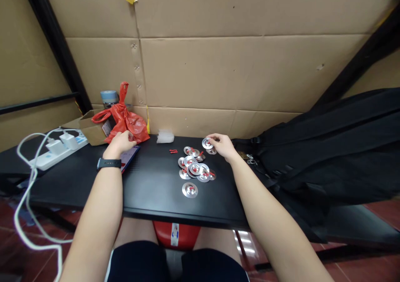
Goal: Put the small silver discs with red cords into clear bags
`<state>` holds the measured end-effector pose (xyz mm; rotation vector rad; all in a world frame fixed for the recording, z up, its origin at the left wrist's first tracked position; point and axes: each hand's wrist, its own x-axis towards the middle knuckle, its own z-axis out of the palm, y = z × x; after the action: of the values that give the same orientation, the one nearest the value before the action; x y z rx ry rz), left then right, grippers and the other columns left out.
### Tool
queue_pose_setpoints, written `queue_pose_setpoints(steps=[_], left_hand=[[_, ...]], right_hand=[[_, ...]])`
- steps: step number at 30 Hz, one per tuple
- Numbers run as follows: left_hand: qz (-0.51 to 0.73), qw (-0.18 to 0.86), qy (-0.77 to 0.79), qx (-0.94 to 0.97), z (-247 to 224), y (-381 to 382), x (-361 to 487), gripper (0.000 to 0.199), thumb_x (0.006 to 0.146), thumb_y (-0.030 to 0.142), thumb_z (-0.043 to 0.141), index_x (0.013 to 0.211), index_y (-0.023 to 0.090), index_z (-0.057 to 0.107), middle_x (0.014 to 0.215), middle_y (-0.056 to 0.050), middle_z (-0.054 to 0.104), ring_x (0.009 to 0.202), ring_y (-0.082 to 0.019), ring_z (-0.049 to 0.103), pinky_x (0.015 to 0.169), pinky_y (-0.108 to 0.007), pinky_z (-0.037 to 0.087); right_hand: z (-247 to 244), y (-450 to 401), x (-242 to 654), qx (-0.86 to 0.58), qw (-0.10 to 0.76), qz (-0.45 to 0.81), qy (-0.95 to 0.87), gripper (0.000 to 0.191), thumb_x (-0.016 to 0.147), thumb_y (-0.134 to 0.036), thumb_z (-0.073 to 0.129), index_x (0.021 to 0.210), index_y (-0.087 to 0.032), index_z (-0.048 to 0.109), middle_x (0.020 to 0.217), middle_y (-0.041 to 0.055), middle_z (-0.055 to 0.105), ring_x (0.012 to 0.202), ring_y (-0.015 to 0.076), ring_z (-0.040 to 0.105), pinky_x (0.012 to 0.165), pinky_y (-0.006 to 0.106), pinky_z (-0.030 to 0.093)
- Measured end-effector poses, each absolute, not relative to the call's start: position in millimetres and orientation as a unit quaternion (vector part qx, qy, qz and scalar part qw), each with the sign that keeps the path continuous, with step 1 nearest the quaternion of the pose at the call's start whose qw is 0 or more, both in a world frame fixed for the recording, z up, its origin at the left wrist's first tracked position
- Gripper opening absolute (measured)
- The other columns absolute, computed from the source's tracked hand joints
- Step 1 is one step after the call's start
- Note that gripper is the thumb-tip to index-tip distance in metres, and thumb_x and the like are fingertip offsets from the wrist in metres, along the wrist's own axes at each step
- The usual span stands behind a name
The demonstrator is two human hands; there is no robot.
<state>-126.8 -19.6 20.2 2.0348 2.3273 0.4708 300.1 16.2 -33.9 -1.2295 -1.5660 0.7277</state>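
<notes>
Disc [206,143] pinched in grip of right hand [222,145], behind right side of pile [199,168] on surface [156,182]. Left hand [121,143], bag [136,124], phone [129,155] seen left of pile; left grip's state cannot be told.

Location type: improvised work booth, workshop-like; wider premises not identifiable; indicators: cardboard panels [218,73] lining the back and sides; black frame posts [58,44]; a black bench top [150,190] bearing loose metal discs [195,169]; 1 power strip [43,162] with 2 plug adapters [69,141]; red tiled floor [337,270] beneath.
</notes>
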Motion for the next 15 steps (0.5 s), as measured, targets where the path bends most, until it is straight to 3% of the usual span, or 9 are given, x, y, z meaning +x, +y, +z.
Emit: queue_pose_setpoints(steps=[3,6,10,12,15], left_hand=[[0.112,0.047,0.754,0.646,20,-20,-124,0.049,0.075,0.051,0.065,0.111,0.018,0.064,0.114,-0.014,0.067,0.107,-0.031,0.063,0.093,-0.039,0.049],[0.072,0.071,0.79,0.605,21,-26,-112,0.056,0.076,0.052,0.064,0.119,0.018,0.061,0.13,-0.021,0.057,0.115,-0.039,0.059,0.092,-0.047,0.049],[0.141,0.001,0.783,0.605,24,-37,-71,0.054,0.082,0.052,0.06,0.123,0.017,0.059,0.138,-0.025,0.049,0.126,-0.048,0.047,0.091,-0.059,0.046],[0.228,-0.028,0.678,0.698,25,-43,-40,0.036,0.088,0.04,0.056,0.117,0.019,0.061,0.126,-0.019,0.058,0.119,-0.037,0.055,0.096,-0.051,0.047],[0.352,0.024,0.497,0.793,22,-56,9,0.022,0.091,0.031,0.053,0.108,0.02,0.062,0.103,-0.008,0.067,0.098,-0.022,0.063,0.092,-0.035,0.05]], right_hand=[[-32,11,293,-0.501,0.496,0.334,-0.625,0.023,0.081,-0.036,0.062,0.093,-0.017,0.067,0.089,0.0077,0.069,0.057,0.0173,0.067,0.045,0.027,0.053],[-28,4,286,-0.501,0.492,0.358,-0.615,0.024,0.082,-0.039,0.062,0.096,-0.02,0.061,0.091,0.0058,0.064,0.055,0.0174,0.069,0.037,0.023,0.048],[-18,-4,276,-0.483,0.491,0.36,-0.629,0.026,0.083,-0.041,0.062,0.097,-0.02,0.058,0.096,0.0058,0.061,0.059,0.0177,0.071,0.034,0.019,0.047],[-14,-8,270,-0.469,0.501,0.345,-0.64,0.026,0.083,-0.041,0.063,0.097,-0.02,0.059,0.097,0.006,0.062,0.062,0.0175,0.072,0.038,0.02,0.051],[-9,-15,259,-0.464,0.516,0.321,-0.645,0.024,0.082,-0.04,0.064,0.094,-0.021,0.059,0.099,0.0055,0.062,0.061,0.0163,0.07,0.042,0.024,0.056]])
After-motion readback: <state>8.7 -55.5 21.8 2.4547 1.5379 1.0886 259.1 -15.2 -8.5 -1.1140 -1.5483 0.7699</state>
